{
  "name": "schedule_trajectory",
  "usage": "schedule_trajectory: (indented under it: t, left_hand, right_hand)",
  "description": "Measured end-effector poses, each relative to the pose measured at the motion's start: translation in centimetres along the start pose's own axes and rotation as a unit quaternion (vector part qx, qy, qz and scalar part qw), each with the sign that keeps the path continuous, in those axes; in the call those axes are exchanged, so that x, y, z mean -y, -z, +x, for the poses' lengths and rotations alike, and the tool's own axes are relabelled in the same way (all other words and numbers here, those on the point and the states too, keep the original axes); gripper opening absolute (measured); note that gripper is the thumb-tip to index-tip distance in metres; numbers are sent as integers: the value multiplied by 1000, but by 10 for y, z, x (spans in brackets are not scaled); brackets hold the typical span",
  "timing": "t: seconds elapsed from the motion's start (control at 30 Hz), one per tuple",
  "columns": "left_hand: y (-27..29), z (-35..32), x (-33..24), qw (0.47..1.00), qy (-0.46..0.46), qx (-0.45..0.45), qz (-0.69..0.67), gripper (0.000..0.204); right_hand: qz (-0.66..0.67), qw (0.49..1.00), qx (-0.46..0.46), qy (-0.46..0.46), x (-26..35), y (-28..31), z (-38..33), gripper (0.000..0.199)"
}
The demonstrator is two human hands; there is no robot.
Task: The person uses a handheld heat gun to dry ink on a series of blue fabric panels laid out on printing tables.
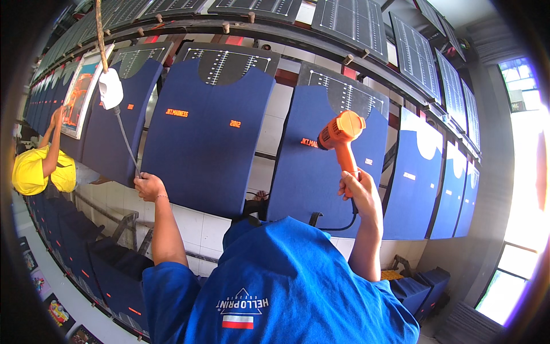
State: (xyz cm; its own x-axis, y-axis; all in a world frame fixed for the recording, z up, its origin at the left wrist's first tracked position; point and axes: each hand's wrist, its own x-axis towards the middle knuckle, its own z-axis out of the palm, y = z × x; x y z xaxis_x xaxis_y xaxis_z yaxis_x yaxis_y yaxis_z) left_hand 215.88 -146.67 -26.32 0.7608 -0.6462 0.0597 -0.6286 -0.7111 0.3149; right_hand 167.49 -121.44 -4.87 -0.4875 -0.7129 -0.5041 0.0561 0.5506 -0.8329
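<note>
1. Hands apart, both occupied. Our left hand (150, 187), at 9 o'clock, is closed round a grey cable (123, 131); our right hand (359, 191), toward 3 o'clock, is wrapped round a handle.
2. That handle belongs to an orange heat gun (344, 133), at 2 o'clock from centre. It is raised, with its dark slotted end facing roughly 8 o'clock. A black cord (344, 227) curves below our right hand.
3. Behind the gun we see a navy shirt panel (301, 186), at 3 o'clock and close to centre. The gun covers part of its orange print. Whether gun and cloth touch, we cannot tell.
4. The grey cable climbs from our left hand to a white socket block (110, 89) at 10 o'clock, below a brownish cord (100, 34).
5. Between our hands, at 10 o'clock, we note a second navy panel (200, 135), laid over a dark gridded board (235, 60). Similar panels line the row on both sides.
6. At 9 o'clock, a co-worker in yellow (34, 169) has arms raised to a white-framed screen (86, 94).
7. Our blue shirt (303, 275) fills 6 o'clock; a bright window (524, 200) stands at 3 o'clock, near the rim.
</note>
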Motion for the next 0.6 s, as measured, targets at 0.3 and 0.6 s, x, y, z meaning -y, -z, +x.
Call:
schedule_trajectory:
  t: [0.3, 0.6]
  left_hand:
    - [0, -1, 0, 1000, -2, 4, 4, 43]
    - [3, -1, 0, 1000, 3, 3, -3, 42]
  right_hand:
    - [-21, 1000, -15, -7, 4, 2, -3, 31]
    - [0, 1000, -8, 0, -5, 15, -1, 30]
